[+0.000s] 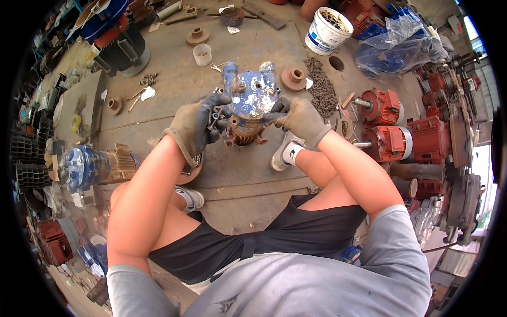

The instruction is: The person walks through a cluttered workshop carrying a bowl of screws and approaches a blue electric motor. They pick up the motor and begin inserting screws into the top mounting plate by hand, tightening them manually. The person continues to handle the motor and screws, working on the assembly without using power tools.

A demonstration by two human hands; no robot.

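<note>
Casing (250, 99): centre | chain (321, 90): right | bucket (322, 38): beyond chain | motor, apparently (105, 165): left

Brown floor (237, 182) with chain (320, 89), white bucket (327, 36)

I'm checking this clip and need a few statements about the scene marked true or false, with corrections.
1. Both the left hand and the right hand are gloved. True.
2. The white bucket stands to the left of the blue machine. False: it stands beyond it, to the right.
3. The left hand has small metal parts in its fingers. True.
4. The right hand is holding the translucent cup. False: the cup stands on the floor, and that hand is at the machine's right side.
5. A heap of chain lies to the right of the machine. True.
</note>
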